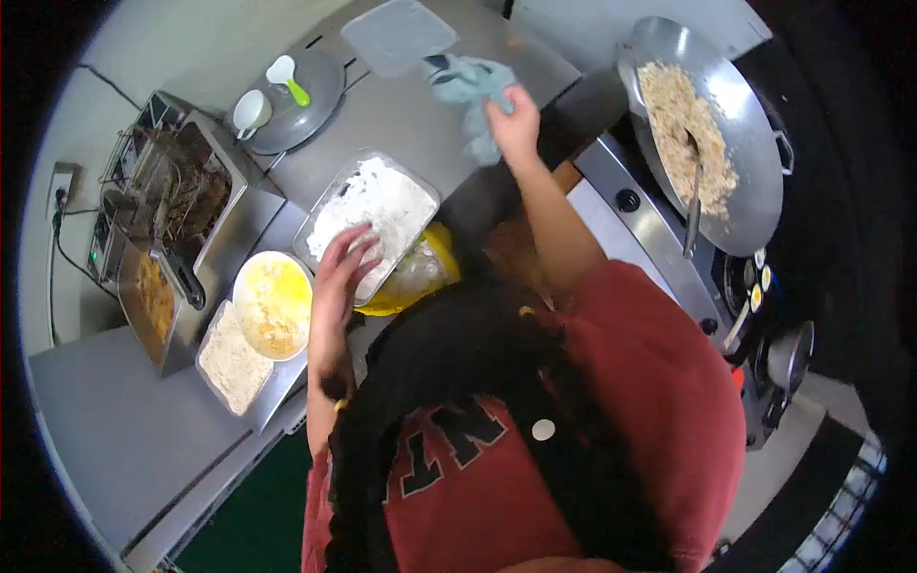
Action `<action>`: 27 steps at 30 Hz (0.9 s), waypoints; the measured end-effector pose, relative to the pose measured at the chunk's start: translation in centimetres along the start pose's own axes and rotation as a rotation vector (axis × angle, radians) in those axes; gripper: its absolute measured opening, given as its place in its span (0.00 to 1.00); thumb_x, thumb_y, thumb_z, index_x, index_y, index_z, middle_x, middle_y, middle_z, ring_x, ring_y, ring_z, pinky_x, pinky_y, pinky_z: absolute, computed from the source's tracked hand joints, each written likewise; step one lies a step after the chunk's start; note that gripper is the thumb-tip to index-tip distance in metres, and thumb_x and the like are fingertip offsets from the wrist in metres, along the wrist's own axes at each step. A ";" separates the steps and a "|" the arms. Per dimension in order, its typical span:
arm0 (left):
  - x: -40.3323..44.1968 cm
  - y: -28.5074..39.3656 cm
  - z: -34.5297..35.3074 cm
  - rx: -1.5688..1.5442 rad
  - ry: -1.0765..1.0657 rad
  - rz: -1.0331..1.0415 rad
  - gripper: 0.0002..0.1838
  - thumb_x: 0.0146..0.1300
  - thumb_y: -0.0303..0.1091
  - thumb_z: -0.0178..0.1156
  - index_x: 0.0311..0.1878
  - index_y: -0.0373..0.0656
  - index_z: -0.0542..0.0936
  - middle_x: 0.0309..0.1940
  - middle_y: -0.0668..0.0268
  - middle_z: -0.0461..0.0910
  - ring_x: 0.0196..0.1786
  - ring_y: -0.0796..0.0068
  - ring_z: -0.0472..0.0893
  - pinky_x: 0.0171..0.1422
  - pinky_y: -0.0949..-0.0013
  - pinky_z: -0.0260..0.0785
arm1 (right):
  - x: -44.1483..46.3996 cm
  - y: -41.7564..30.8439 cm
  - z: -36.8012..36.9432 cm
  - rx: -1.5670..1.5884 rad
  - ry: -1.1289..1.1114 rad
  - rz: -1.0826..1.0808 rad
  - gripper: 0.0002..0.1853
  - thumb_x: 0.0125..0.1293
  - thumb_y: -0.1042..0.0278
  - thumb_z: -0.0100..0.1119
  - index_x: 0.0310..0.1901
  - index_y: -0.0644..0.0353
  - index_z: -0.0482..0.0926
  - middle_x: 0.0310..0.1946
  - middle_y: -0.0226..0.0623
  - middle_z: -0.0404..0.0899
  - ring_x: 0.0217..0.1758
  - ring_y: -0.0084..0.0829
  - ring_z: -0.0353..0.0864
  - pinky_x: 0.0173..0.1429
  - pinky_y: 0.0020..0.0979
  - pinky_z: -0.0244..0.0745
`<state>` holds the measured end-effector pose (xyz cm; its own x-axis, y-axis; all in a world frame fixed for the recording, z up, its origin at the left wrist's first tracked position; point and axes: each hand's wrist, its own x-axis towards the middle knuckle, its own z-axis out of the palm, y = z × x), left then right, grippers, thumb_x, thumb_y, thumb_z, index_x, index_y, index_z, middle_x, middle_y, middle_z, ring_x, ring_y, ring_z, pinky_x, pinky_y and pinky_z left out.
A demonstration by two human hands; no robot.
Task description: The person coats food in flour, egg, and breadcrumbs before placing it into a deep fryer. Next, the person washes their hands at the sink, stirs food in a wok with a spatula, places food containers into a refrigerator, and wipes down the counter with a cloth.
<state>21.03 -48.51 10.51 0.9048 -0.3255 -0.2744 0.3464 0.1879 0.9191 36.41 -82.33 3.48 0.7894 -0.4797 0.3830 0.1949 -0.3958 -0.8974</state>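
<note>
A pale blue cloth [475, 84] hangs bunched from my right hand [517, 126], whose fingers are closed on it over the steel counter. My left hand [344, 265] is at the near side of a clear container [432, 202] of white powder [377, 205]. Its fingers are apart and curved, with nothing seen in them; whether they touch the powder I cannot tell. Below the container's near right side lies a yellow bag [441, 250]. To the left of my left hand, a white bowl [243, 315] of yellow liquid rests partly over a tray of pale flour [232, 363].
At left stands a deep fryer [250, 191] with a wire basket. Behind are a round lid [325, 95] holding a white cup [252, 112] and a green-handled scoop [290, 78], plus a clear plastic lid [399, 36]. A large wok [755, 177] of rice-like food with a ladle [694, 196] sits right.
</note>
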 end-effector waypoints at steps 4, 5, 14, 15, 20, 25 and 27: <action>3.4 -1.0 5.0 -0.308 -0.203 0.019 0.39 0.64 0.55 0.60 0.73 0.52 0.58 0.70 0.56 0.61 0.70 0.59 0.65 0.64 0.52 0.69 | -10.7 -12.1 -4.7 -0.014 -0.302 0.004 0.12 0.59 0.62 0.65 0.36 0.64 0.80 0.30 0.48 0.80 0.33 0.33 0.79 0.41 0.36 0.74; 5.3 -4.5 3.5 -0.376 -0.342 -0.046 0.38 0.64 0.57 0.57 0.73 0.49 0.59 0.67 0.55 0.65 0.69 0.58 0.66 0.65 0.52 0.67 | -13.1 -14.3 -5.3 -0.043 -0.373 0.019 0.11 0.61 0.63 0.63 0.36 0.64 0.80 0.28 0.48 0.79 0.32 0.32 0.78 0.40 0.36 0.73; 4.7 -0.2 13.9 -0.937 -0.844 -0.389 0.31 0.70 0.58 0.43 0.65 0.44 0.69 0.60 0.58 0.74 0.63 0.54 0.72 0.68 0.52 0.64 | -22.2 -17.7 -20.6 -0.421 0.374 -0.004 0.20 0.52 0.73 0.66 0.49 0.59 0.77 0.43 0.40 0.77 0.45 0.40 0.77 0.50 0.36 0.72; 6.1 -1.5 14.0 -0.935 -0.863 -0.409 0.31 0.70 0.58 0.43 0.65 0.44 0.69 0.60 0.58 0.74 0.63 0.54 0.72 0.68 0.52 0.64 | -21.3 -17.6 -23.9 -0.578 0.456 -0.023 0.23 0.50 0.71 0.68 0.51 0.57 0.76 0.44 0.40 0.77 0.47 0.41 0.76 0.51 0.37 0.71; 11.9 -2.8 18.3 -0.778 -0.736 -0.137 0.30 0.70 0.57 0.44 0.64 0.45 0.69 0.61 0.59 0.73 0.61 0.57 0.74 0.67 0.52 0.66 | -13.4 -17.2 -31.9 -1.034 0.423 -0.240 0.19 0.48 0.67 0.71 0.44 0.52 0.80 0.46 0.38 0.77 0.52 0.45 0.73 0.56 0.40 0.68; 17.2 -0.8 26.9 -0.651 -0.525 -0.078 0.25 0.71 0.53 0.48 0.62 0.45 0.69 0.58 0.60 0.75 0.60 0.60 0.75 0.66 0.55 0.68 | -3.9 -9.5 -36.7 -0.635 0.104 -0.541 0.10 0.57 0.68 0.67 0.23 0.62 0.79 0.26 0.34 0.81 0.35 0.37 0.81 0.47 0.36 0.74; 20.2 -0.8 30.1 -0.664 -0.506 -0.069 0.24 0.70 0.51 0.51 0.61 0.44 0.71 0.55 0.61 0.76 0.57 0.62 0.77 0.63 0.56 0.70 | 0.7 -9.4 -41.3 -0.300 0.435 -0.438 0.16 0.62 0.66 0.63 0.19 0.62 0.74 0.21 0.35 0.80 0.28 0.30 0.80 0.38 0.34 0.75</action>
<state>31.54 -83.13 12.75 0.7108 -0.7031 -0.0187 0.6141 0.6074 0.5039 11.07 -111.32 21.20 0.3573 -0.4721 0.8059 0.2235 -0.7946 -0.5646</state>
